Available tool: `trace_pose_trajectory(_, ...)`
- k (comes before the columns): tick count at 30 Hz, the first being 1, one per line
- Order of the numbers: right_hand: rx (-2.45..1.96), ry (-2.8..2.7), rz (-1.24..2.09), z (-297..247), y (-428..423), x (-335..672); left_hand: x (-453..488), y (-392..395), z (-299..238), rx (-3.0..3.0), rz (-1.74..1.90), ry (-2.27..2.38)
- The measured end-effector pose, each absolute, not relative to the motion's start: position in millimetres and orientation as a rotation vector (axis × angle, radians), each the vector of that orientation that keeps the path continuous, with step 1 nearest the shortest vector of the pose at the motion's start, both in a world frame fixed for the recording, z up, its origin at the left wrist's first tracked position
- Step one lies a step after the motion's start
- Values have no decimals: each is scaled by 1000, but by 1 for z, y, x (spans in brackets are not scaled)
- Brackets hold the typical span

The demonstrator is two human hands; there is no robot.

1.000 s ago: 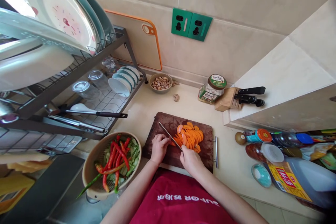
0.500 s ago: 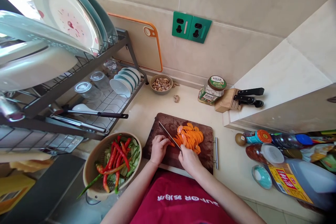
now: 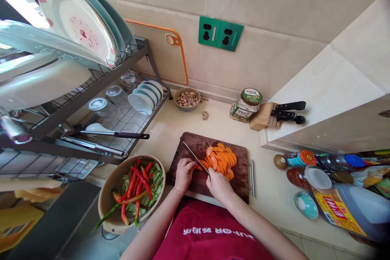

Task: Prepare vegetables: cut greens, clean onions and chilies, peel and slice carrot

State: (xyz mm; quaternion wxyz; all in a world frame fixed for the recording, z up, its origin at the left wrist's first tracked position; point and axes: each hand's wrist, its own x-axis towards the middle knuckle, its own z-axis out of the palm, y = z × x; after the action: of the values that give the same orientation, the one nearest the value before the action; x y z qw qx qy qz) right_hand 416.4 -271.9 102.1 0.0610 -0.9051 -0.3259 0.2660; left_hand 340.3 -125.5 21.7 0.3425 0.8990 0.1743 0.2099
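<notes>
On a dark brown cutting board (image 3: 179, 158) my right hand (image 3: 219, 185) grips a kitchen knife (image 3: 195, 157) by its handle, the blade slanting up to the left. My left hand (image 3: 184, 174) is closed over a piece of carrot (image 3: 199, 167) right beside the blade; most of that piece is hidden under my fingers. A heap of thin orange carrot slices (image 3: 224, 160) lies on the board to the right of the knife, some slices touching the blade side.
To the left, a colander (image 3: 103, 195) of red chillies (image 3: 134, 189) and cut greens stands by a dish rack (image 3: 143, 124). Behind are a bowl of garlic (image 3: 187, 99), a jar (image 3: 245, 105) and a knife block (image 3: 263, 118). Bottles (image 3: 338, 207) line the right side.
Both hands and the knife stay almost in place, with the blade shifted very slightly. The whole view has moved a little.
</notes>
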Motion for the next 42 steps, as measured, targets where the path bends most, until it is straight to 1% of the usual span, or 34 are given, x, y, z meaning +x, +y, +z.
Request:
trace_pose_trajectory(8, -2687, -1068, 826, 123, -283, 418, 340, -126, 23, 2351, 619, 468)
trace_pose_trajectory(14, -2741, -1003, 827, 105, -270, 417, 339, -125, 21, 2326, 631, 440)
trace_pose_trajectory(22, -2672, -1083, 816, 121, -283, 417, 340, -124, 20, 2337, 651, 478)
trace_pose_trajectory(29, -2708, -973, 855, 106, -268, 415, 337, -123, 18, 2316, 669, 432)
trace_pose_trajectory(36, -2670, -1073, 826, 128, -282, 413, 336, -123, 17, 2362, 694, 472)
trace_pose_trajectory(42, -2771, -1004, 832, 107, -266, 405, 334, -121, 17, 2374, 668, 448)
